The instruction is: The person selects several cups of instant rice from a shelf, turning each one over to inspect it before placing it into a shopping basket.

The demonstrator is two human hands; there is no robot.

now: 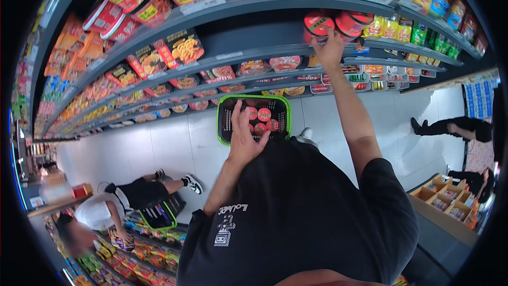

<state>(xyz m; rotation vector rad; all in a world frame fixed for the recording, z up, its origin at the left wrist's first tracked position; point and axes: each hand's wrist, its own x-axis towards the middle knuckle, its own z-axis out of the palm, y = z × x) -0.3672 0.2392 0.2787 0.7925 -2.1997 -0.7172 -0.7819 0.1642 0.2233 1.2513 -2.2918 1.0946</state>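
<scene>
My right hand [329, 50] reaches up to the shelf, its fingers on the near side of a red round tub [318, 24]. Another red tub [353, 21] stands just to the right of it. My left hand [245, 136] is raised at chest height with its fingers apart and nothing in them. Behind and below it is a black basket with a green rim [289, 107]. Several small red round tubs [263, 115] lie in this basket, partly covered by my left hand.
Shelves [254, 37] of packaged food curve across the top. Grey floor tiles [169, 148] lie below. A person in a white top [98, 211] with a green-rimmed basket [159, 215] is at the lower left. Other people's legs [450, 126] and wooden bins [443, 198] are at the right.
</scene>
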